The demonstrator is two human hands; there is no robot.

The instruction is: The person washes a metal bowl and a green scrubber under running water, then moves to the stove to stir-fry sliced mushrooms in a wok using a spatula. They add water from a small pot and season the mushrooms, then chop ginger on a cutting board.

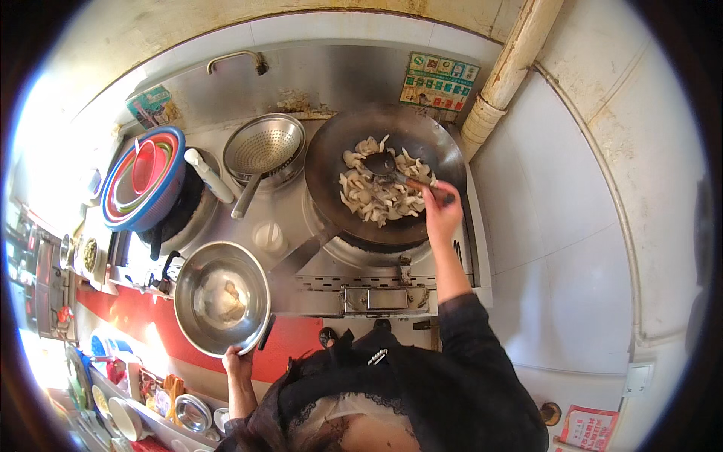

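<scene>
My right hand [443,214] grips the wooden handle of a wok ladle [382,163], whose dark bowl rests among pale sliced pieces of food [373,198], possibly mushrooms. They lie in a large dark wok [327,169] on the right burner, its long handle pointing down and left. By its rim, my left hand [239,361] holds a stainless steel bowl [195,294] out beside the stove's front edge. A small brownish patch shows at the bottom of that bowl; whether it is residue or a reflection is unclear.
Left of the wok, a perforated metal strainer [265,144] sits over a metal pot. Nested plastic baskets [144,209] stand on the left burner, with a white bottle [209,175] beside them. A faucet [237,55] is on the back panel. A pipe [508,79] runs behind the wok's right side.
</scene>
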